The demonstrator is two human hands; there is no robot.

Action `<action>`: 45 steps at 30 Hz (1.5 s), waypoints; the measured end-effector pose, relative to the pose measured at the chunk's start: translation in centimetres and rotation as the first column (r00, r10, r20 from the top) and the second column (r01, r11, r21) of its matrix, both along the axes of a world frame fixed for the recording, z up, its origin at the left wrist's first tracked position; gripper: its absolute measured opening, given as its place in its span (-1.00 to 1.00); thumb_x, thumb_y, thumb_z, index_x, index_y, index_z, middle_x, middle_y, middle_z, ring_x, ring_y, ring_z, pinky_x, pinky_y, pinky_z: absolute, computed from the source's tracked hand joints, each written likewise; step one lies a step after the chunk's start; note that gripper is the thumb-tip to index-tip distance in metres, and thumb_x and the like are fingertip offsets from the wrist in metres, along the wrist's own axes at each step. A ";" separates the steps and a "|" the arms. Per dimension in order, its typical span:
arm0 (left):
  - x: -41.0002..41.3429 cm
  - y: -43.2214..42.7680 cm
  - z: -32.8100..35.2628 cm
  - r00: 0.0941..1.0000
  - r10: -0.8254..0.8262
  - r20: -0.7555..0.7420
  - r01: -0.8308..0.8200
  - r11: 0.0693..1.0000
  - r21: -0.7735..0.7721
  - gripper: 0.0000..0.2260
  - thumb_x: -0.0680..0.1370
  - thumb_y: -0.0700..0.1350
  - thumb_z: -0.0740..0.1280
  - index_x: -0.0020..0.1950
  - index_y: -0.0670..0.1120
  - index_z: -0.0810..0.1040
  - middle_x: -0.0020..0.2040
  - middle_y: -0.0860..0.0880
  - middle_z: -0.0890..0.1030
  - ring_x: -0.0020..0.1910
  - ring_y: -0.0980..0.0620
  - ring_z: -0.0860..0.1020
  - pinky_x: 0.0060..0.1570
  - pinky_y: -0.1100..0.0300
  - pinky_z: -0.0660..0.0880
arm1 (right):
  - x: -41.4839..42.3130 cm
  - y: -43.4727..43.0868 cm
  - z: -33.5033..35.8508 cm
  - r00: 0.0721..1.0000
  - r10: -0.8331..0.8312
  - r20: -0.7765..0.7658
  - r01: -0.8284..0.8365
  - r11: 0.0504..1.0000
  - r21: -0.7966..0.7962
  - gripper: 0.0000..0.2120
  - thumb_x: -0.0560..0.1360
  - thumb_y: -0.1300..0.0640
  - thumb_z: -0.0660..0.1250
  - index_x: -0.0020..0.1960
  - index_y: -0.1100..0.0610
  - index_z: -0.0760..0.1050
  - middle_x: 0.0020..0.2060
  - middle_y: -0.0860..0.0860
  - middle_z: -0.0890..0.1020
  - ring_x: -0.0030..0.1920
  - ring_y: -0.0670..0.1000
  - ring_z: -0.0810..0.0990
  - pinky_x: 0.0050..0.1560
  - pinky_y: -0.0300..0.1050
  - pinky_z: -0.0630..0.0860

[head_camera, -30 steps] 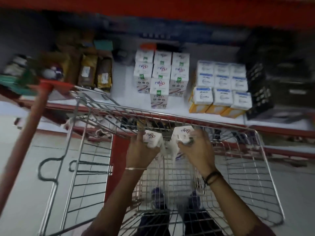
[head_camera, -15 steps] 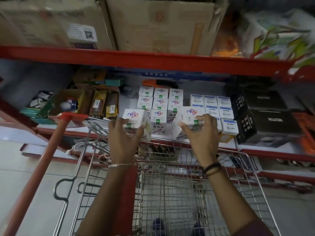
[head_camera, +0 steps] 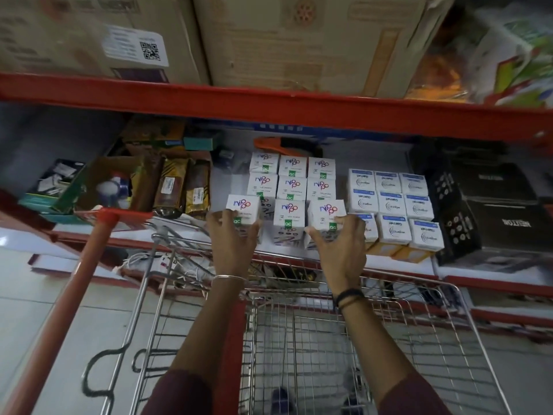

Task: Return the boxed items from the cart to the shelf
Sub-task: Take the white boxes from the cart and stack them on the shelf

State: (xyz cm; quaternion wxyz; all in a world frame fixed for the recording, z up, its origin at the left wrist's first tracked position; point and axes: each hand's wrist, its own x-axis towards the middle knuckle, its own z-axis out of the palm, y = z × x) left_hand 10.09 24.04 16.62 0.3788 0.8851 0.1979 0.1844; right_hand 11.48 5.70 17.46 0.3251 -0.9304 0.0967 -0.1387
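Observation:
My left hand grips a white box with a colourful logo at the left front of a block of matching white boxes on the white shelf. My right hand grips another such box at the block's right front. One same box stands between the two held ones. Both boxes are over the shelf's front area; whether they touch it is hidden by my hands. The wire cart stands below my arms, its basket looking bare.
White boxes with blue labels stand right of the block, then black crates. Brown packets and an open carton sit to the left. A red beam with cardboard boxes above overhangs the shelf. The cart's red handle slants at left.
Both hands lifted a box each out of the cart and carried them up and forward to the front row of the white boxes on the shelf.

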 end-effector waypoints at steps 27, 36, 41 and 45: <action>4.4 1.5 -0.8 0.903 -0.091 -0.420 -0.068 0.935 -0.348 -0.53 0.57 0.13 0.17 0.23 -0.26 0.41 0.19 -0.33 0.55 0.15 -0.30 0.52 0.17 -0.06 0.49 | 4.2 -0.9 -0.7 0.917 0.159 -0.365 -0.100 0.979 0.176 -0.58 0.58 -0.05 0.16 0.14 0.32 0.40 -0.28 0.17 0.59 -0.24 0.15 0.54 -0.36 -0.12 0.41; 4.9 1.4 -1.0 0.909 -0.122 -0.400 -0.032 0.934 -0.356 -0.55 0.57 0.10 0.19 0.26 -0.24 0.41 0.22 -0.32 0.53 0.15 -0.30 0.52 0.12 0.00 0.50 | 4.4 -0.9 -1.2 0.919 0.190 -0.344 -0.095 0.957 0.273 -0.52 0.58 -0.04 0.15 0.22 0.39 0.33 -0.06 0.30 0.62 -0.01 0.24 0.60 -0.36 -0.17 0.35; 5.0 1.2 -0.7 0.905 -0.130 -0.405 -0.048 0.915 -0.402 -0.51 0.56 0.12 0.20 0.32 -0.22 0.36 0.24 -0.32 0.50 0.18 -0.30 0.51 0.18 -0.20 0.50 | 4.4 -0.6 -1.3 0.923 0.190 -0.335 -0.083 0.948 0.307 -0.58 0.59 0.00 0.16 0.27 0.31 0.30 0.14 0.27 0.56 0.14 0.23 0.55 -0.09 -0.10 0.44; 5.0 1.1 -0.7 0.910 -0.132 -0.393 -0.046 0.910 -0.413 -0.50 0.55 0.12 0.20 0.32 -0.22 0.38 0.26 -0.31 0.50 0.18 -0.30 0.52 0.18 -0.21 0.50 | 4.5 -0.8 -1.4 0.922 0.199 -0.333 -0.093 0.947 0.309 -0.55 0.59 0.00 0.16 0.32 0.31 0.27 0.13 0.27 0.58 0.14 0.24 0.55 -0.07 -0.09 0.44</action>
